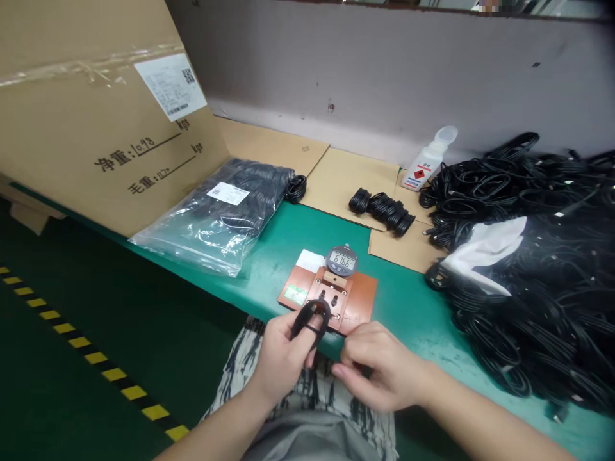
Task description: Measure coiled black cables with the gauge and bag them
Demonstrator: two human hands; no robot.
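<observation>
At lower centre, the left hand [281, 355] pinches a black cable loop [311, 318] against the brown gauge fixture [358, 301]. The right hand [379, 371] is curled; its grip cannot be told. Risk: the loop may spring free or skew the dial indicator [342, 260] reading.

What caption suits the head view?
Left hand holds a black cable loop before the dial-gauge fixture; right hand alongside.

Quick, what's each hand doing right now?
Left hand: closed on a black cable loop.
Right hand: fingers curled, whether it holds anything cannot be told.
</observation>
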